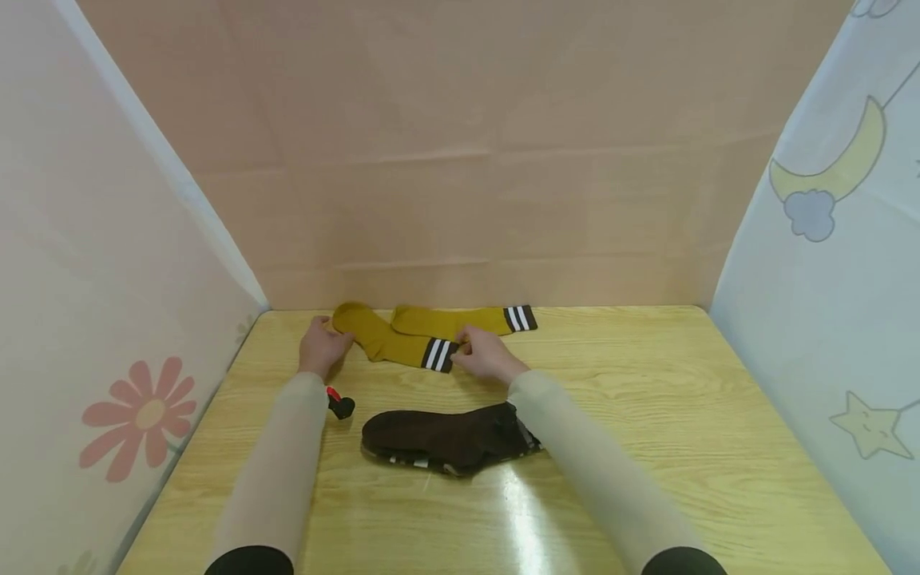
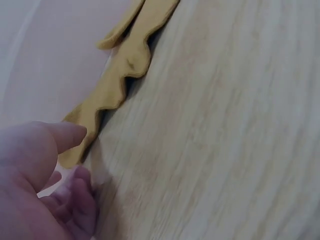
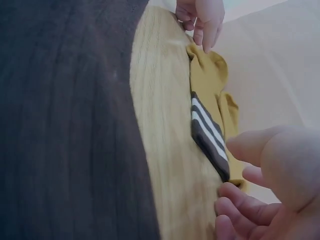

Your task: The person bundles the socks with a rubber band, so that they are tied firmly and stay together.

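Note:
Two mustard-yellow socks with dark, white-striped cuffs lie at the table's far edge. The nearer sock slants across the front of the farther sock. At its toe is my left hand, thumb and fingers spread apart around the tip; in the left wrist view the thumb overlaps the yellow toe. My right hand is beside the nearer sock's striped cuff, with a gap between thumb and fingers and the fingertips right at the cuff's corner.
A dark brown sock lies in front of my hands, partly under the right sleeve. A small black-and-red object shows by my left wrist. A pink backdrop rises behind the table, with patterned cloth at both sides.

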`<action>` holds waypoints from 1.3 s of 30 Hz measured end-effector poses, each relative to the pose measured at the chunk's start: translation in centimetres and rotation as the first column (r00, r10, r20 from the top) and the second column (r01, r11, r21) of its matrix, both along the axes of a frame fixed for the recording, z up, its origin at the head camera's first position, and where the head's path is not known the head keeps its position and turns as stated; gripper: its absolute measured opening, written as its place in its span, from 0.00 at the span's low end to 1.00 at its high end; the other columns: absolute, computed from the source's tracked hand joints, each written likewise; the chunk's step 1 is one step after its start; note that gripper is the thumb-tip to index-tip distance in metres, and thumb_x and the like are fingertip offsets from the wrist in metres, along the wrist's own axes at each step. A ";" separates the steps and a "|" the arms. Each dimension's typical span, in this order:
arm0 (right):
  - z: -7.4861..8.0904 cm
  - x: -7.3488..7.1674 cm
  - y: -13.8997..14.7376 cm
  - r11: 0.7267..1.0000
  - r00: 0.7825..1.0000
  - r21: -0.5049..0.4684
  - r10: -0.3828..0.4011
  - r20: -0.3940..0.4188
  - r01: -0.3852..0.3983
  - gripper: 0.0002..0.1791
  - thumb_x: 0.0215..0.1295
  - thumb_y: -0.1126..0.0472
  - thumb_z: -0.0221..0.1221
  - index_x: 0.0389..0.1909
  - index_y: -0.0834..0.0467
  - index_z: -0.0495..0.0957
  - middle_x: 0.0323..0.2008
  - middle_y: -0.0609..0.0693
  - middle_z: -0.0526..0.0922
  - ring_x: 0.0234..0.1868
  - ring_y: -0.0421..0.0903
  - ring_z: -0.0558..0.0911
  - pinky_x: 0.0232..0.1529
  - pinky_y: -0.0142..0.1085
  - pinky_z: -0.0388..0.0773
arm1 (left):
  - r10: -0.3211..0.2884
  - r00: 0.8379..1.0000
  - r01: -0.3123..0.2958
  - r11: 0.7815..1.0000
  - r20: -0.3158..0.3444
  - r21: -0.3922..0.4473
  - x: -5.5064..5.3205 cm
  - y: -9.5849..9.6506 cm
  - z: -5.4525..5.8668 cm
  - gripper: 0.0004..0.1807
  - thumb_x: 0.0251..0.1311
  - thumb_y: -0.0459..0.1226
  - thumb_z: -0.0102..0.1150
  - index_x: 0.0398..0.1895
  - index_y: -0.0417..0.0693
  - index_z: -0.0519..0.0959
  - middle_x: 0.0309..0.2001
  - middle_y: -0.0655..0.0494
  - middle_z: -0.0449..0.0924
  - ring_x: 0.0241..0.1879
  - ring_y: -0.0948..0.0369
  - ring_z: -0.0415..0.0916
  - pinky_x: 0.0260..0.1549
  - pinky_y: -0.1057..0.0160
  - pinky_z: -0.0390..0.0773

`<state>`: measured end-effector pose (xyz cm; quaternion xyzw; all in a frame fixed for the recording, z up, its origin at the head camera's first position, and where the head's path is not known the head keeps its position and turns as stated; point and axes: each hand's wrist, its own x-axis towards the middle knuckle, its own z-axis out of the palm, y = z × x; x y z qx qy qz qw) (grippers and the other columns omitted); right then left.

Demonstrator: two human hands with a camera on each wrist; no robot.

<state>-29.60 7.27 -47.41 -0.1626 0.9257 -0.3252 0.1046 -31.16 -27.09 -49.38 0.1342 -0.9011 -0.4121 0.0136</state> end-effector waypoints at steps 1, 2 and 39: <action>-0.1 -0.1 -0.2 1.000 1.000 -0.005 -0.005 0.001 0.005 0.22 0.74 0.54 0.65 0.62 0.60 0.75 0.50 0.56 0.84 0.51 0.52 0.83 0.53 0.47 0.81 | 0.011 1.000 -0.011 1.000 0.003 -0.012 -0.1 0.0 -0.1 0.44 0.69 0.47 0.61 0.79 0.34 0.55 0.58 0.33 0.80 0.59 0.40 0.76 0.66 0.42 0.71; -0.2 -0.1 -0.3 1.000 1.000 -0.009 -0.007 0.005 0.007 0.22 0.75 0.54 0.65 0.63 0.59 0.75 0.50 0.56 0.84 0.51 0.52 0.83 0.53 0.47 0.81 | 0.019 1.000 -0.019 1.000 0.009 -0.025 -0.3 -0.1 -0.2 0.44 0.68 0.48 0.61 0.79 0.34 0.55 0.58 0.33 0.80 0.59 0.40 0.76 0.67 0.42 0.71; -0.6 -1.0 -1.6 0.997 0.997 0.070 0.035 0.074 -0.040 0.11 0.70 0.56 0.70 0.32 0.58 0.81 0.30 0.50 0.78 0.31 0.46 0.75 0.34 0.36 0.71 | 0.095 0.990 -0.097 0.995 0.105 0.017 0.0 -1.2 0.2 0.23 0.74 0.47 0.56 0.59 0.36 0.78 0.57 0.39 0.78 0.53 0.45 0.72 0.59 0.46 0.74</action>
